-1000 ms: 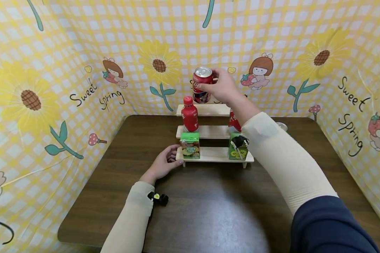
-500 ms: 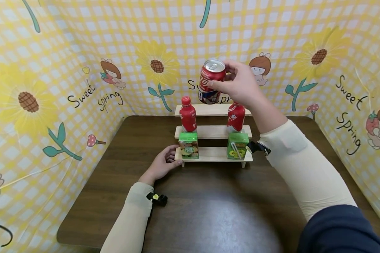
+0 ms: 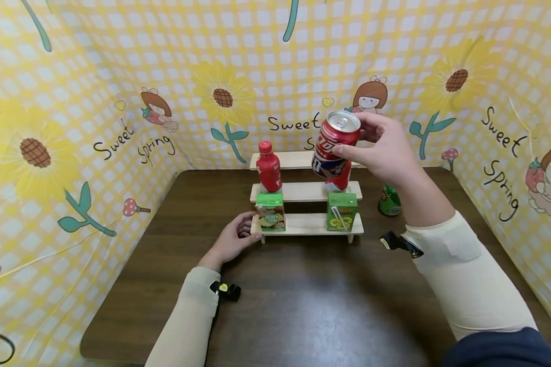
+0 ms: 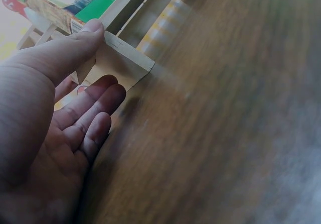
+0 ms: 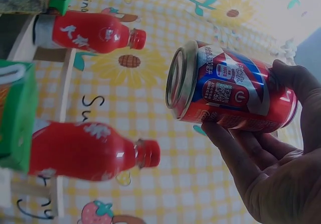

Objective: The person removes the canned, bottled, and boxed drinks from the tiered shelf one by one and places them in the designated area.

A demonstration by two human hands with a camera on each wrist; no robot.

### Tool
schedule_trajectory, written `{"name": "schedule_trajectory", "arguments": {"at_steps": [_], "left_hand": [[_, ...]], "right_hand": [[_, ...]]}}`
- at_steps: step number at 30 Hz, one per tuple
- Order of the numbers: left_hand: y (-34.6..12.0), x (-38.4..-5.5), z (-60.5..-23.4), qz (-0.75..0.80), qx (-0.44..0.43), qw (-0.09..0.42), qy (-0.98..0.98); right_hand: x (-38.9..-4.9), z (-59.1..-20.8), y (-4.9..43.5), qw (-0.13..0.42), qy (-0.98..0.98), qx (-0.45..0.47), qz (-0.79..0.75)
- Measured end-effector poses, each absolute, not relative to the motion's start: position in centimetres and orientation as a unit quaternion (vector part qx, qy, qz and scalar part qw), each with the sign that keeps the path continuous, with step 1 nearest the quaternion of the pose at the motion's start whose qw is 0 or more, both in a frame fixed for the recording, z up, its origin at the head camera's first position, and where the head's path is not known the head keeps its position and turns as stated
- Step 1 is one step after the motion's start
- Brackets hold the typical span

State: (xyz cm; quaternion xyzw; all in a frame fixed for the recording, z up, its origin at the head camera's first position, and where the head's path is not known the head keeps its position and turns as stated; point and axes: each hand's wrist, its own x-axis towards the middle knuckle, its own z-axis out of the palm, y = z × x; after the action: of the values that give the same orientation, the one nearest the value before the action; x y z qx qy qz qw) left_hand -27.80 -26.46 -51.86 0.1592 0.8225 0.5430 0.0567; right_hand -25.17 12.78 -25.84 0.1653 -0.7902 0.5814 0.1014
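One patterned cloth [image 3: 133,51] lines the walls around the brown table [image 3: 303,316]. On the table stands the three-step rack [image 3: 303,192], which has not shifted over the last second.

The left hand [image 3: 229,241] has stayed at the rack's left end, thumb on the lowest step's front corner and index finger partly hidden behind the end piece. The other fingers curl loosely, clear of the wood; it looks like a light steadying hold.

The right hand [image 3: 387,148] is part-closed round the red can [image 3: 335,145], thumb on one side, fingers on the other. It has travelled right, and lower than half a second ago, away from its spot above the top step. I judge the can to be mid-carry, not yet set down.

Both bottles keep their places on the middle step: the left bottle [image 3: 269,171] in plain sight, the right bottle [image 3: 342,179] now mostly covered by the can. The green can [image 3: 389,202], beside the rack, has come into view, partly behind the right forearm. The left carton [image 3: 270,212] and right carton [image 3: 342,209] remain on the lowest step, the latter with its straw [image 3: 337,217].
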Motion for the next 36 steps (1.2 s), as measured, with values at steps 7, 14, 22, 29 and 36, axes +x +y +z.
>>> {"name": "schedule_trajectory", "arguments": {"at_steps": [7, 14, 22, 29, 36], "left_hand": [[-25.8, -27.0, -50.5, 0.551, 0.149, 0.061, 0.819], [-25.8, -27.1, -50.7, 0.548, 0.154, 0.057, 0.82], [-25.9, -27.1, -50.9, 0.547, 0.157, 0.054, 0.821], [-25.9, -27.1, -50.8, 0.545, 0.158, 0.053, 0.822], [-26.6, -28.3, -52.9, 0.541, 0.149, 0.056, 0.826]], "right_hand": [[-24.2, -27.8, 15.1, 0.118, -0.8, 0.148, 0.569], [-23.0, -29.8, 17.5, 0.128, -0.812, 0.122, 0.556], [-21.4, -32.2, 19.9, 0.164, -0.815, 0.104, 0.546], [-21.1, -34.9, 22.5, 0.166, -0.818, 0.071, 0.546], [-21.5, -38.0, 25.3, 0.15, -0.805, 0.045, 0.573]]}}
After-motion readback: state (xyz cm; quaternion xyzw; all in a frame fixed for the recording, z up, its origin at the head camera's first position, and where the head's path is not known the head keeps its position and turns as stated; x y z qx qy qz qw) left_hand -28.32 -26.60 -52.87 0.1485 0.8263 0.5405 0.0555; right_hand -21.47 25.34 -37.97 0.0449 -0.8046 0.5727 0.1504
